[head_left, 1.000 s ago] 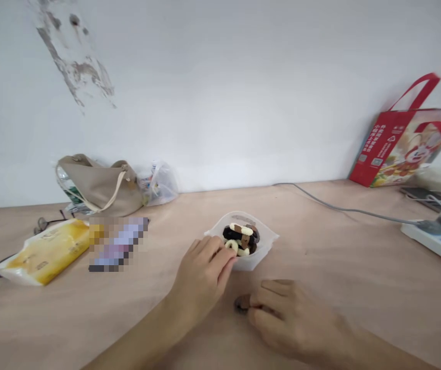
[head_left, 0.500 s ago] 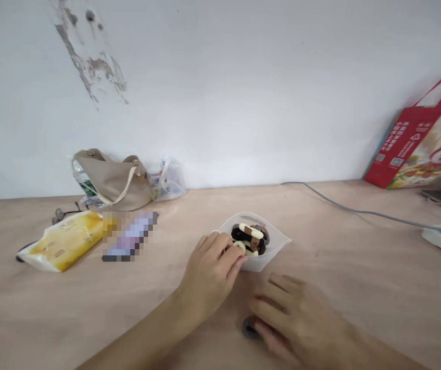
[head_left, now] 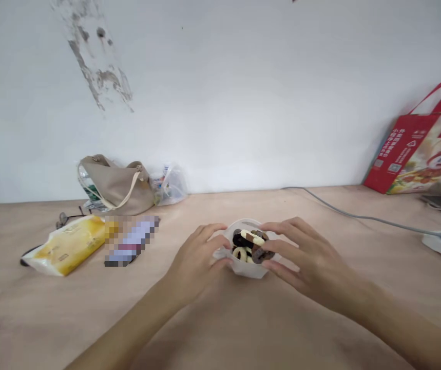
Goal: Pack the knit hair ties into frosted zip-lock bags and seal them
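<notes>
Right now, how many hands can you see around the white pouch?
2: the left hand is at the left side of the white pouch, and the right hand is at its right side. No other hand shows.

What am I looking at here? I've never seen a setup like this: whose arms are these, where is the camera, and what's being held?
There is no machine: these are a person's bare left hand and right hand. The camera is worn on their head, looking forward and down.

The fingers sit on either side of a whitish container of cream, black and brown rings; how firmly they grip is unclear.

Also on the table are a yellow packet, a beige bag, a red-sided bag and a grey cable.
</notes>
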